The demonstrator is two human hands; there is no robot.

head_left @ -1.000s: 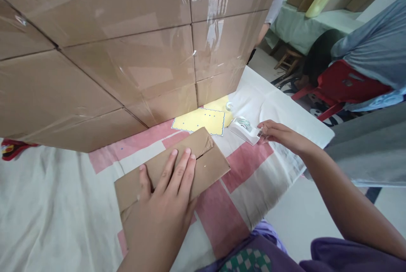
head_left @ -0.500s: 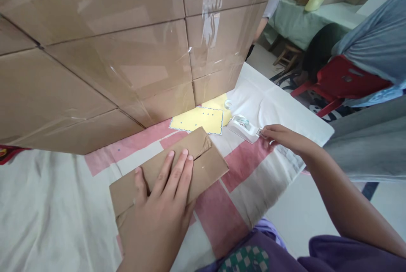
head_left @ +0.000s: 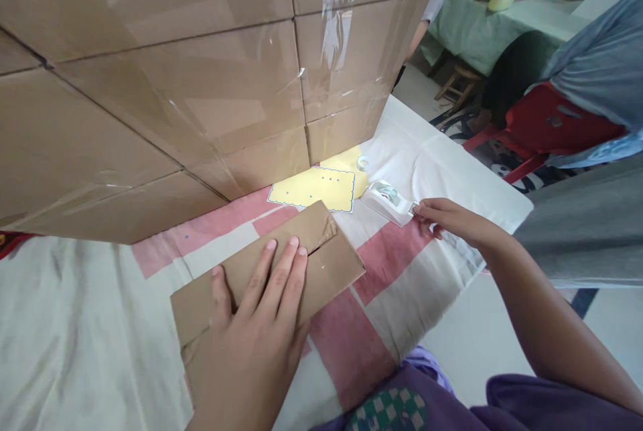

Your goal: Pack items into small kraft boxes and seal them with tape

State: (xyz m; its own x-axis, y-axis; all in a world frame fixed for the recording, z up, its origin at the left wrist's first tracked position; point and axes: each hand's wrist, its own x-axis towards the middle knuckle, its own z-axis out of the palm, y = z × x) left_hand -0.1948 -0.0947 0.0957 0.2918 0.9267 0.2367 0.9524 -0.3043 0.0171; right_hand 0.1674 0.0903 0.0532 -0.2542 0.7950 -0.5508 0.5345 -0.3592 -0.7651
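My left hand lies flat with spread fingers on top of a small closed cardboard box, which rests on the tablecloth. To the right of the box stands a white tape dispenser with a roll of clear tape in it. The fingers of my right hand are pinched together at the dispenser's cutting edge, on the tape end; the tape itself is hardly visible there. Behind the dispenser, a small tape roll lies by a yellow sheet with a blue scalloped border.
A tall stack of taped cardboard cartons walls off the far side of the table. Beneath everything is a pink and white tablecloth. Off to the right are a red chair with a person in it and another covered table.
Both hands keep nearly the same places, the left on the box and the right at the dispenser. The view has shifted slightly.
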